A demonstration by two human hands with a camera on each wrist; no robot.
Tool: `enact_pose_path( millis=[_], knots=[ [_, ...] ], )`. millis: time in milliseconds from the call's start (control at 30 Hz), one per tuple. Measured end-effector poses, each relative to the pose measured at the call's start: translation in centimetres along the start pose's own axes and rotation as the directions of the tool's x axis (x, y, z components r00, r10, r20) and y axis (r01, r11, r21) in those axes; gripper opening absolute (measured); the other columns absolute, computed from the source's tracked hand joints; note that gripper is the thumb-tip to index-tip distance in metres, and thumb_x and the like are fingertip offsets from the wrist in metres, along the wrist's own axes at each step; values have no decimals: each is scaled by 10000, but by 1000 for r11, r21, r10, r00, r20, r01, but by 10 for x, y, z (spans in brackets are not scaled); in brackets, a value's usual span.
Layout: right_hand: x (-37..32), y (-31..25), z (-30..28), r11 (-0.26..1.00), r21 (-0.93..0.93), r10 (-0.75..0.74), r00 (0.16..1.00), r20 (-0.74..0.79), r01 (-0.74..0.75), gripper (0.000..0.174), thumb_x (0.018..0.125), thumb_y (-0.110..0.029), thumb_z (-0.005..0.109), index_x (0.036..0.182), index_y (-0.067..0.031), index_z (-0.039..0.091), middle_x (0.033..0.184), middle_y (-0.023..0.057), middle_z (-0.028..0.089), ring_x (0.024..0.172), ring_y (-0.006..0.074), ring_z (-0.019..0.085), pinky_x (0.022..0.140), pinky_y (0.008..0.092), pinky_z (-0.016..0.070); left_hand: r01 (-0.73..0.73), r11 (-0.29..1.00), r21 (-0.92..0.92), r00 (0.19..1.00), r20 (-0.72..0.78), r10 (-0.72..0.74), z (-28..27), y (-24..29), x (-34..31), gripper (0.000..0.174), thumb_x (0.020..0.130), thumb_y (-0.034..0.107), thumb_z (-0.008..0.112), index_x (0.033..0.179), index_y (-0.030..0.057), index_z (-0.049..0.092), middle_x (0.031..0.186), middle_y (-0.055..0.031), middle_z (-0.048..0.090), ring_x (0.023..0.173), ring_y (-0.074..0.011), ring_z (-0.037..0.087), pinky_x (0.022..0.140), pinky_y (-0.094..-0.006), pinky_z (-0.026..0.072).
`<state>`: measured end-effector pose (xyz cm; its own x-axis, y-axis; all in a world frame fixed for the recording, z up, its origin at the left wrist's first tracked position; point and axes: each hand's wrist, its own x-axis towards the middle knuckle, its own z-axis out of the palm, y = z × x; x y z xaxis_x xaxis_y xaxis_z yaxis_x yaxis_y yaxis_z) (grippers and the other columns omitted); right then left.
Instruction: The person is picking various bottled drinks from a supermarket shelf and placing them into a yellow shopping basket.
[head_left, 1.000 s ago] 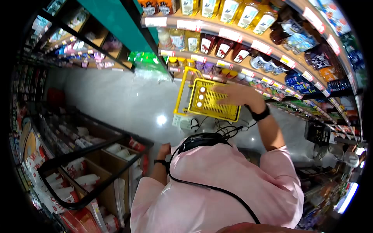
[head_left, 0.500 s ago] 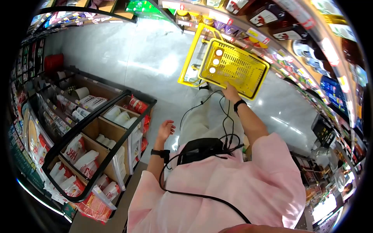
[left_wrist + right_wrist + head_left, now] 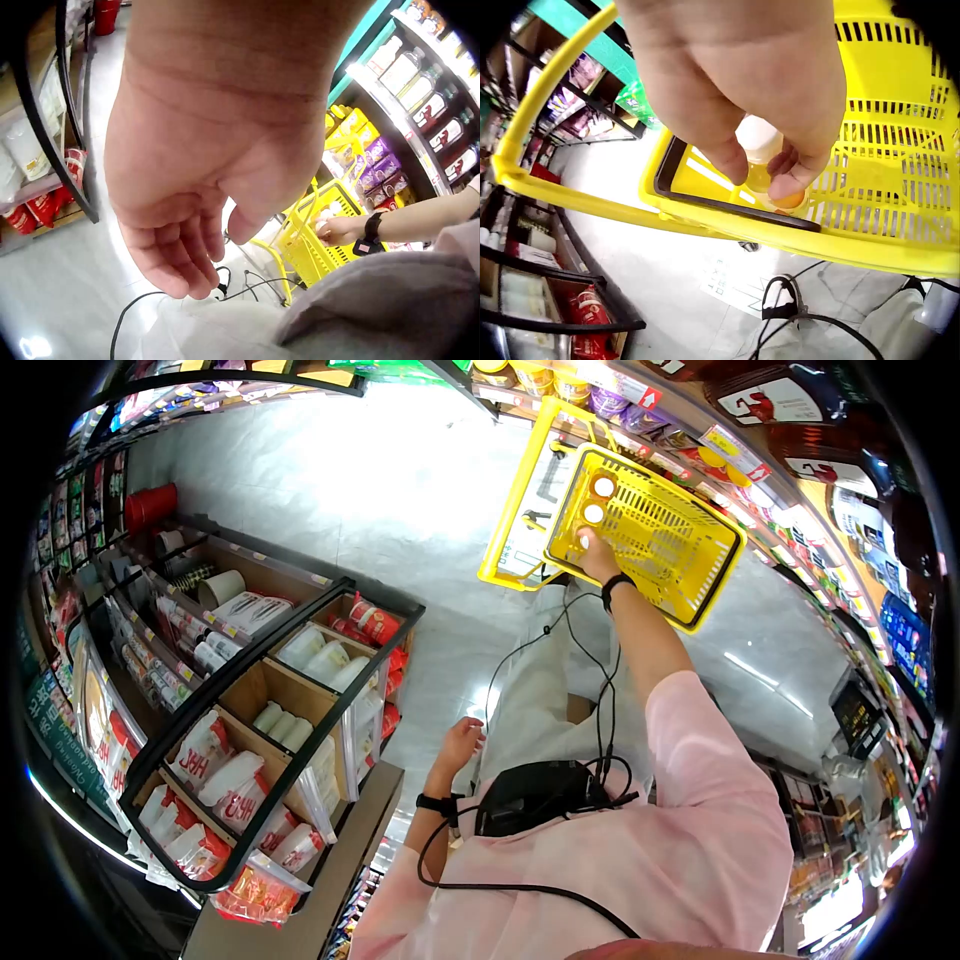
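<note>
Inside the yellow shopping basket point(image 3: 708, 550), my right hand point(image 3: 600, 558) reaches down at the near left end. The right wrist view shows its thumb and fingers round a bottle with a white cap point(image 3: 757, 137) and pale yellow contents, close to the basket's dark-edged rim. Two more white-capped bottles point(image 3: 594, 513) stand in a row beyond it, in the same end of the basket. My left hand point(image 3: 460, 744) hangs beside my leg, its fingers loosely curled; nothing shows in it in the left wrist view.
The basket sits on a yellow wheeled frame point(image 3: 497, 555) beside shelves of dark bottles point(image 3: 775, 402). A black-railed display bin point(image 3: 262, 685) with paper rolls and packs stands at left. Black cables point(image 3: 600, 690) hang before my legs; a red bucket point(image 3: 150, 507) stands far left.
My right hand was over the basket, then at its near rim, and now reaches inside to a bottle at the left end. The basket appears farther right in view; my left hand hangs lower.
</note>
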<state>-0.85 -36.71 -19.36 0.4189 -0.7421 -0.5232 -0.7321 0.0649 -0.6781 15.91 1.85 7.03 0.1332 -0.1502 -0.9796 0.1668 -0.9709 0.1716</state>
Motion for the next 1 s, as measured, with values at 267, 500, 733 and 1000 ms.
enact_pose_path(
  millis=[267,500,733,1000],
  knots=[
    [-137,-115,-129,922,-78,-387,895,-223,379,323,798,-60,629,1118,-94,595,975,193,657,900,374,640,756,425,509,-364,885,291,915,-64,398,-6,82,21,262,912,204,530,1107,40,587,807,-141,661,682,-238,645,629,-360,500],
    [-278,-303,-303,907,-240,-353,936,8,345,345,767,-288,724,1074,-147,658,793,151,672,711,360,639,657,422,500,-730,602,324,647,41,761,-1,240,-47,382,884,212,595,1237,76,540,1050,-132,662,872,-256,655,761,-387,508],
    [-384,-421,-412,833,-100,-547,837,-8,544,369,703,-195,813,1029,-76,687,690,40,626,581,94,519,545,261,418,-732,585,-348,330,570,753,44,343,-179,612,896,253,629,1427,63,392,1374,-94,480,1242,-212,490,1007,-378,423],
    [-391,-459,-447,750,-149,-655,691,-305,645,289,872,-308,684,895,-21,703,687,-10,599,634,60,523,591,245,437,-561,567,-603,1,684,729,79,343,-278,812,792,521,708,1368,32,413,1150,-176,604,952,-282,632,697,-362,534]
  ],
)
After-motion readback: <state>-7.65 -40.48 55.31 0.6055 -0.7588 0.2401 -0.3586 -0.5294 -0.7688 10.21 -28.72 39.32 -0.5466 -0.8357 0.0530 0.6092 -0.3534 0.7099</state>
